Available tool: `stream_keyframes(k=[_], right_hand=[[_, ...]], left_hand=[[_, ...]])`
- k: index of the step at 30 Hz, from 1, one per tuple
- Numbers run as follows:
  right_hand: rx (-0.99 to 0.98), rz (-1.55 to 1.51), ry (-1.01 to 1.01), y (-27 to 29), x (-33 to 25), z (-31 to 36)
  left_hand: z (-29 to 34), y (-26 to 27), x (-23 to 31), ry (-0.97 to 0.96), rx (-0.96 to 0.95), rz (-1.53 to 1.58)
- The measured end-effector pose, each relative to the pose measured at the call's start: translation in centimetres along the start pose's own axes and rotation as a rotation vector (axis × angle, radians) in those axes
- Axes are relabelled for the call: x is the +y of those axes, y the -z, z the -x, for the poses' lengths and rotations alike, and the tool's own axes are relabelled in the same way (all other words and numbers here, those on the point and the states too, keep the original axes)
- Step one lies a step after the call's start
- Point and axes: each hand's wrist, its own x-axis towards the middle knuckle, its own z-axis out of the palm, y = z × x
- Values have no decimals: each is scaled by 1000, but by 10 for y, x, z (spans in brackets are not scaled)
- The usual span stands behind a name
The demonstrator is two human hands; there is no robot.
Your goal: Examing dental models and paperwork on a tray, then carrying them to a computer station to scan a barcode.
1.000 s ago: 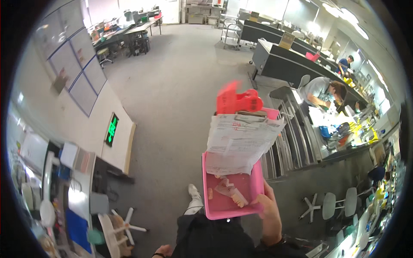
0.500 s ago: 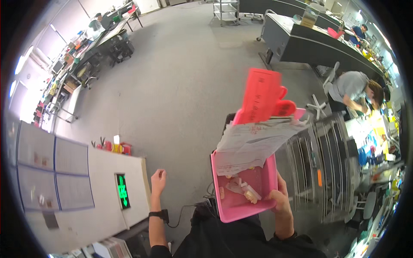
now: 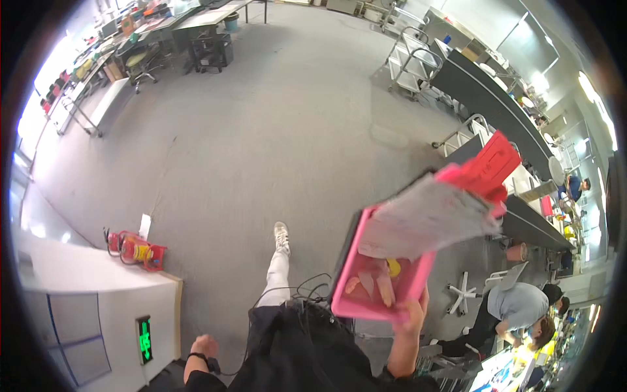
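Note:
My right hand [image 3: 410,317] grips the near right corner of a pink plastic tray [image 3: 366,308], thumb over the rim. Inside lie small pale pieces [image 3: 385,291], partly in clear bags, and a yellow item [image 3: 393,266]; motion blur hides their exact kind. White paper sheets [image 3: 424,219] stand over the tray's far half, with a red clip-like tag [image 3: 493,166] at their top. Something dark runs along the tray's left side. My left hand [image 3: 204,346] hangs low at the left, loosely curled with nothing visible in it; a dark band circles its wrist.
Red fire extinguishers [image 3: 136,251] stand on the floor beside a white partition [image 3: 85,274] with a green lit sign [image 3: 144,340]. Metal carts [image 3: 411,65] and dark benches [image 3: 496,98] line the right. A seated person [image 3: 519,304] works at the lower right. Desks [image 3: 209,19] stand far left.
The view has moved forward and turned. The tray has shifted right and tilted in my right hand. My left hand has swung lower and leftward. My foot now shows ahead on the floor.

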Motion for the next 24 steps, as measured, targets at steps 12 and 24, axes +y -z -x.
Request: stream_keyframes(k=[12, 24], right_hand=[[-25, -168, -18, -155, -3, -453], [-97, -224, -122, -242, 25, -957]], left_hand=[[-384, 42, 820, -613, 302, -644], [-549, 132, 1298, -661, 501, -508]])
